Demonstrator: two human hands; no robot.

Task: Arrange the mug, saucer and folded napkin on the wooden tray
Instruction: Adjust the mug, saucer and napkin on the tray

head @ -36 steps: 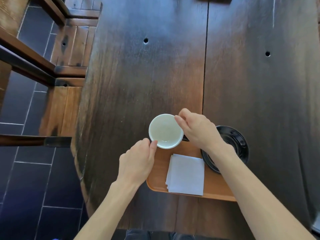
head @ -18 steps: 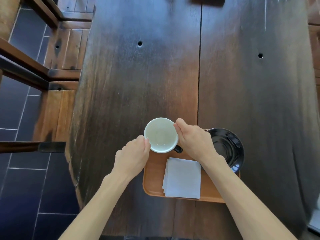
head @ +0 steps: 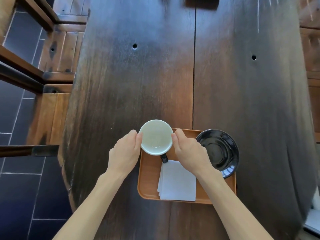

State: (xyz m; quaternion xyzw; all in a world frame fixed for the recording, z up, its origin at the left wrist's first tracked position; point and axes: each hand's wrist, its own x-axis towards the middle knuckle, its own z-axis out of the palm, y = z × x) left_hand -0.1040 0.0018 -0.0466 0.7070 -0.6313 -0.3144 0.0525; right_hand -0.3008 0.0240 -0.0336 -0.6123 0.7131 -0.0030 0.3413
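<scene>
Left hand (head: pixel 127 151) and right hand (head: pixel 187 149) are cupping round glazed mug (head: pixel 155 137) at tray's (head: pixel 149 179) far-left corner; glossy black saucer (head: pixel 219 149) is sitting right, square napkin (head: pixel 177 181) near.

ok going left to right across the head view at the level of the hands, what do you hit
left hand → mug → right hand → saucer. Both hands hold the mug by its sides over the wooden tray's far left corner.
</scene>
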